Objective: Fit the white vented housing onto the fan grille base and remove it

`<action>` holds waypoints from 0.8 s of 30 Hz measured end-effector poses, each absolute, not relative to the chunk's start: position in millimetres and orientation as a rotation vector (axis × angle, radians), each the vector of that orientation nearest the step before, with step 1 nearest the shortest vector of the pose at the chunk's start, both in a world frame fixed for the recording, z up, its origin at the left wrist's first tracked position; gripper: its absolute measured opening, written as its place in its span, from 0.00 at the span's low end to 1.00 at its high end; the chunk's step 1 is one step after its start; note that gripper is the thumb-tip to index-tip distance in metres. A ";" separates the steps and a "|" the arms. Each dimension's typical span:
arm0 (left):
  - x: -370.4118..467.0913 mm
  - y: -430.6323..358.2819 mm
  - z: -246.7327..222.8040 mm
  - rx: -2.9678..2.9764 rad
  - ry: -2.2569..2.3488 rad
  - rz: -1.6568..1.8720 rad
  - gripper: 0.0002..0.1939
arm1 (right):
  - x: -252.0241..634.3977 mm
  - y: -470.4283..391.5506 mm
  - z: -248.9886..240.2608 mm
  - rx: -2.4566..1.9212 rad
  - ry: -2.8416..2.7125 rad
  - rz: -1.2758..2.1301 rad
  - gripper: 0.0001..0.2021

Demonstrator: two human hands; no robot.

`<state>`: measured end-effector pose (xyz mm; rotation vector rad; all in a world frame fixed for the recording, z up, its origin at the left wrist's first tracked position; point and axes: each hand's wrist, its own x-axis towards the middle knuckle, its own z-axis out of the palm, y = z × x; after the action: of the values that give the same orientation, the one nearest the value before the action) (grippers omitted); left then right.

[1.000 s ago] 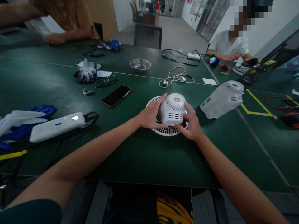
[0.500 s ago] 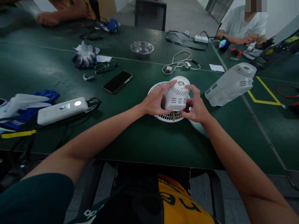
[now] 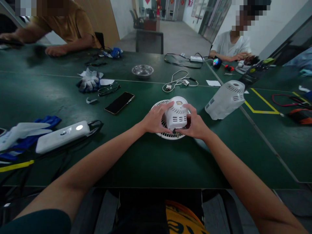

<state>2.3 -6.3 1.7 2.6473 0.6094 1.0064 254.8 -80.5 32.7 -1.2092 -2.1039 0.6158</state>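
A white plastic motor housing [image 3: 176, 113] with slots and a round hole on top sits over a white round fan grille [image 3: 159, 104] on the green table. From the left, my left hand [image 3: 157, 118] grips the housing's side, thumb low and fingers near the top. On the other side my right hand [image 3: 194, 123] closes round it in the same way. The joint between housing and grille is partly hidden by my fingers. To the right, a larger translucent white plastic housing [image 3: 225, 100] with slots leans at a tilt.
A phone [image 3: 120, 102], a metal bowl [image 3: 142, 71] and a coiled white cable [image 3: 179, 83] lie beyond my hands. On the left are a white power strip [image 3: 64, 136] and blue-white gloves [image 3: 26, 133]. Two people sit across the table.
The camera view has tilted upward, so the table appears lower. My right hand now wraps the housing more closely, and the housing stands a little straighter over the grille.
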 end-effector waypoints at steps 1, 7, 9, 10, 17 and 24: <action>3.4 -7.9 2.1 2.649 0.625 1.020 0.66 | 256.3 -79.4 31.0 -1.217 -2.099 0.568 0.55; -0.5 -3.3 0.6 2.568 0.823 1.043 0.51 | 275.1 -77.2 23.8 -1.200 -2.138 0.231 0.47; -4.7 3.2 -3.4 2.501 0.967 1.010 0.45 | 274.8 -82.0 24.2 -1.173 -2.165 0.202 0.48; -6.6 6.5 -5.8 2.442 1.060 1.001 0.43 | 271.7 -85.1 24.3 -1.169 -2.167 0.188 0.50; -12.0 16.1 -9.2 1.972 1.267 0.939 0.33 | 229.8 -96.4 17.7 -1.345 -2.002 0.077 0.54; -15.0 19.7 -2.9 1.675 1.341 1.084 0.21 | 239.2 -86.3 15.5 -1.419 -1.887 0.105 0.51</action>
<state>-15.0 19.7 -2.9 1.6748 1.3407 1.0844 239.2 -86.3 15.5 -1.4194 -1.8870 0.1054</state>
